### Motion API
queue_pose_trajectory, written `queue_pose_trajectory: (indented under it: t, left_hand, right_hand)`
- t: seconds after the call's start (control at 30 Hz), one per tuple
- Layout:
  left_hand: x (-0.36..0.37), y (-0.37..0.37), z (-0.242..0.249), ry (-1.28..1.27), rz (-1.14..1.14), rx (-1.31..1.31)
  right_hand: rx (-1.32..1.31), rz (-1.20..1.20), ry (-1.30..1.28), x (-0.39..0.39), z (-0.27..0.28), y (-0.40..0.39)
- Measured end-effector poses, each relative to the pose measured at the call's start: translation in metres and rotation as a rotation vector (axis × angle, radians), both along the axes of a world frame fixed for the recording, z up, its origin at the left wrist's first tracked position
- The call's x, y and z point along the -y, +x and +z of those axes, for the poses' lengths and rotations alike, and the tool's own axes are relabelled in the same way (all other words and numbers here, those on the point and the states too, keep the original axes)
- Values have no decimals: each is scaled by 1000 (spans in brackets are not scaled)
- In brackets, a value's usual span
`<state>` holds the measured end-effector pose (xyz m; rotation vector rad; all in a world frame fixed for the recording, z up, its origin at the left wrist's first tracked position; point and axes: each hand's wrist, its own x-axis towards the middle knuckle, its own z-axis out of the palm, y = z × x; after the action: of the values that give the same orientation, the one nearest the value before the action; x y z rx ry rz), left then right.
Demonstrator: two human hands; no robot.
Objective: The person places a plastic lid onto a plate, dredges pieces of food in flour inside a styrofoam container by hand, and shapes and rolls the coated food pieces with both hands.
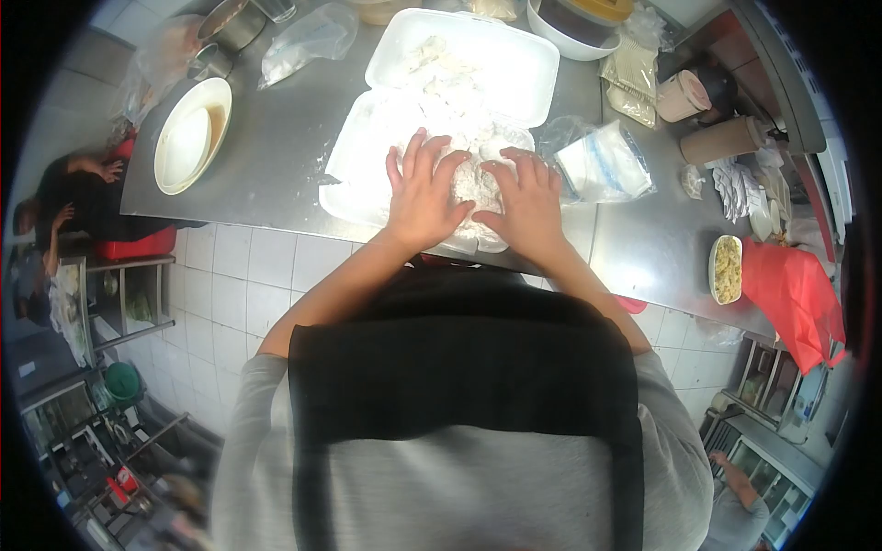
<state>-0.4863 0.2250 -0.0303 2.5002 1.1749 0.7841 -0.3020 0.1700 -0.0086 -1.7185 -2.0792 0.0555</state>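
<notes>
A white foam box point(537, 69) lies opened out on the metal table, with loose white powder point(441, 101) in both halves. Between my hands is a lump coated in white powder point(478, 188); what lies under the coating cannot be made out. My left hand point(427, 188) curves against its left side, thumb and index finger bent around it, the other fingers spread. From the right, my right hand point(525, 197) cups the same lump with its thumb and bent fingers. Both hands are over the near half of the box.
A metal table point(266, 165) carries a cream oval dish point(220, 101), a clear plastic bag point(312, 41) and a white bowl point(574, 41). To the right lie a plastic packet point(606, 163), a tub of yellowish food point(727, 269) and a red bag point(790, 298). Other people point(740, 505) are at the edges.
</notes>
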Motion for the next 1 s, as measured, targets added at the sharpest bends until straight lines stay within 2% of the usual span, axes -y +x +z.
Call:
queue_pose_trajectory:
  t: [0.07, 0.13, 0.23, 0.37, 0.47, 0.57, 0.67, 0.77, 0.87, 1.0]
  left_hand:
    - [0, -5, 2, -4, -29, -16]
    - [-1, -13, 5, -14, -99, -1]
    - [4, -20, 7, 78, -173, -152]
    - [8, -29, 9, 87, -180, -109]
    - [9, -23, 11, 103, -162, -118]
    - [6, -26, 7, 132, -191, -158]
    - [6, -30, 7, 119, -194, -163]
    - [8, -24, 10, 108, -169, -164]
    - [6, -25, 9, 114, -175, -217]
    - [8, -19, 10, 140, -159, -181]
  right_hand:
    - [-3, -25, -12, -1, 1, 7]
    - [10, 65, -17, 1, 10, 13]
    - [78, 142, -31, 9, 9, 11]
    - [86, 206, -54, 15, 5, 12]
    - [30, 108, -34, 7, 5, 10]
    - [26, 168, -48, 4, 3, 12]
    - [-58, 120, 47, -10, -2, 21]
    - [-21, 115, 26, -25, -2, 14]
    - [123, 86, 96, -31, -7, 21]
    - [108, 107, 92, -36, 0, 14]
